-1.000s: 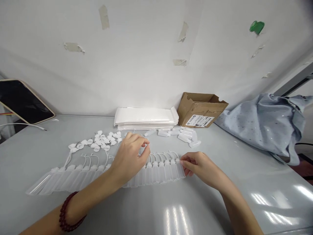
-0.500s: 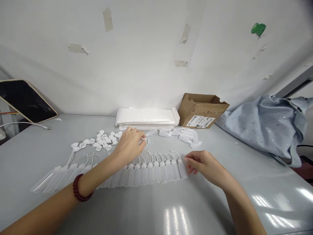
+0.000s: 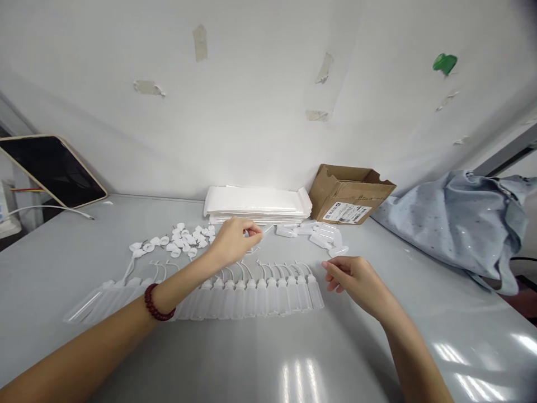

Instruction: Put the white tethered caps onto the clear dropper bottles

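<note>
While holding the left hand [image 3: 232, 242] beyond the row of bottles [image 3: 261, 299], toward the back edge of the table [image 3: 210, 364], have thumb and fingers bent toward one another beside a loose clear bottle [image 3: 268, 229]; cannot tell whether pinching anything. Have the right hand [image 3: 354, 282] just off the row's right end, thumb and forefinger drawn near each other with no bottle between; cannot tell of contact at the tips. Can see the row laid side by side, bases toward the near edge of the table, necks and thin curved tubes [image 3: 307, 266] toward the back edge, with white caps [image 3: 180, 243] scattered behind its left part and more loose bottles [image 3: 319, 241] before the cardboard box [image 3: 350, 198] near the back edge. Probably between pieces while ordering the row, to judge by the neat line. Seems to call next for a light fingertip pinch on one loose piece, then a lift clear of the tubes, with the right hand ready to steady the end bottle [image 3: 315, 293].
</note>
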